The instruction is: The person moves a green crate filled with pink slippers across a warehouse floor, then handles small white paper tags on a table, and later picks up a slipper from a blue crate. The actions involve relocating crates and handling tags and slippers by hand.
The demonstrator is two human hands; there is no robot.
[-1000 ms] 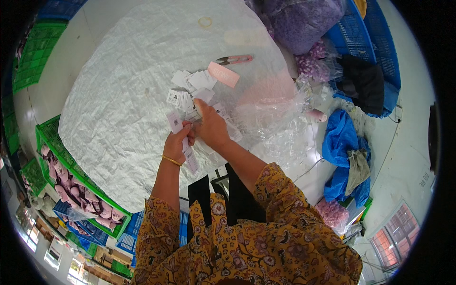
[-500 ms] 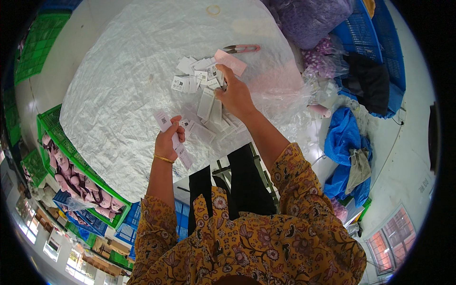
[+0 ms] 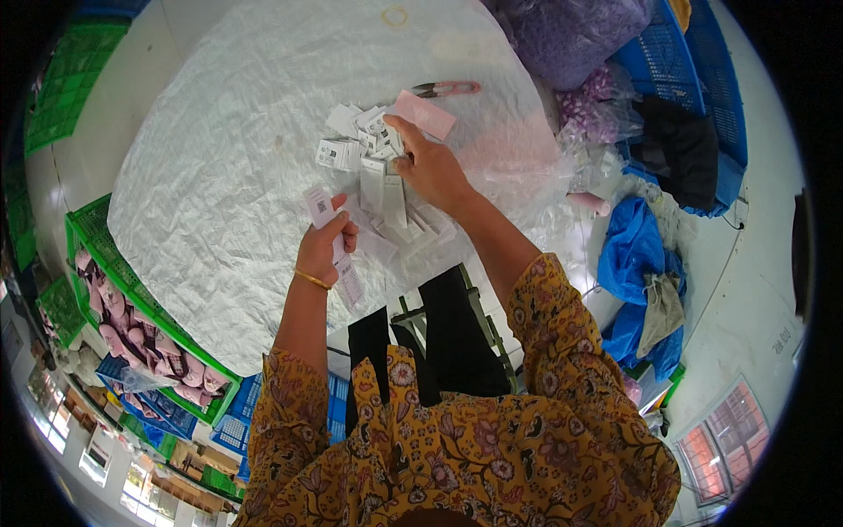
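Observation:
My left hand (image 3: 328,246) is closed around a long white printed tag (image 3: 318,204). The tag's upper end shows above my fingers, and a printed lower part (image 3: 349,281) hangs below them. Over a loose pile of small white cards (image 3: 347,151) with dark print, my right hand (image 3: 430,171) reaches in with its index finger stretched out and its thumb apart. No thing shows between that finger and thumb. Nearer to me, beside the pile, several narrow white packets (image 3: 372,186) lie on the white sheet. A pale pink card (image 3: 425,114) lies just beyond my right hand.
Pink-handled thread snips (image 3: 448,89) lie past the cards on the white-sheeted table (image 3: 211,176). A green crate (image 3: 158,290) of pink items stands at the left. Blue crates (image 3: 672,75), a purple bag (image 3: 580,39) and a blue tarp (image 3: 634,246) are at the right.
My left hand has moved up and right, nearer the pile, with the tag still in it. My right hand has shifted slightly over the cards, index finger now straighter.

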